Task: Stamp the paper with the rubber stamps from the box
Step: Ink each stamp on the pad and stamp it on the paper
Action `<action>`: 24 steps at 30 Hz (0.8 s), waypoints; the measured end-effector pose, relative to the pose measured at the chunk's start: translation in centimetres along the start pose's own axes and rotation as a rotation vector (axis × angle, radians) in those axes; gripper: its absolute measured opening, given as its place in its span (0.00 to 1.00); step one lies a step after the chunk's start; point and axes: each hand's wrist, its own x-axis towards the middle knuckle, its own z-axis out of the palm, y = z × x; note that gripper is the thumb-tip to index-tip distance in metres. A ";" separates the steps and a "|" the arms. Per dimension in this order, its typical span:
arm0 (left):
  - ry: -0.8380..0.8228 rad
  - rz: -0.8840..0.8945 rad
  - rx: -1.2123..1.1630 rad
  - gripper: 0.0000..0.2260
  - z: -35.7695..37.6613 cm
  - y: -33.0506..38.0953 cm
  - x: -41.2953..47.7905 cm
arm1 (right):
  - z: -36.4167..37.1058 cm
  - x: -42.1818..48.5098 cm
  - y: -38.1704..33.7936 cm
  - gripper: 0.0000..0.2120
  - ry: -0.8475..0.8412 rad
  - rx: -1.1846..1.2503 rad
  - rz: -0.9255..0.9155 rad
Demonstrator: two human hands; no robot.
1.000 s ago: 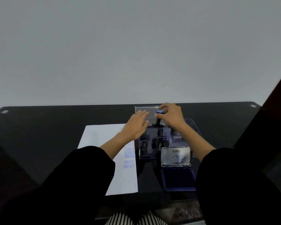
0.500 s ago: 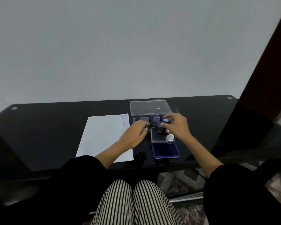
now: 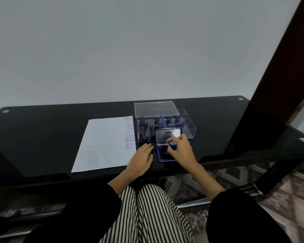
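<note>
From the head camera I take the ink pad [image 3: 162,155] as my landmark, its blue face near the front edge of the black worktop [image 3: 42,130]. Well to the left of it lies the paper [image 3: 104,144], a white sheet flat on the worktop, with a column of blue imprints down its right margin; I can read "FRAGILE" among them, the rest are too blurred. Between the paper's right edge and the pad rests my left hand [image 3: 142,159], palm down on the worktop with its fingers loosely extended; its grip is slack and holds nothing. Directly behind the pad stands its raised silver lid [image 3: 166,137], tilted up toward me. Behind that is the clear box [image 3: 189,127], with several dark rubber stamps [image 3: 142,131] upright in its compartments, and the box's clear cover [image 3: 155,109] lies at the far side, touching the box. Over the pad itself is my right hand [image 3: 182,151], its grip closed around a stamp with a blue cap [image 3: 172,145], held upright with its base down on the pad; the fingers hide the contact, so I cannot tell how firmly it presses.
</note>
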 end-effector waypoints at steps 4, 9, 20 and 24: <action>0.036 0.003 0.059 0.21 1.0 -0.2 0.2 | 1.3 -0.2 -0.2 0.05 -0.003 -0.132 -0.104; 0.055 0.013 0.069 0.20 1.2 -0.4 0.3 | 2.7 0.3 -0.2 0.09 0.129 -0.168 -0.136; 0.059 0.013 0.080 0.21 1.4 -0.6 0.4 | 4.2 0.3 0.0 0.15 0.416 -0.274 -0.312; 0.059 0.011 0.075 0.20 1.5 -0.6 0.3 | 4.4 0.6 0.2 0.15 0.451 -0.401 -0.283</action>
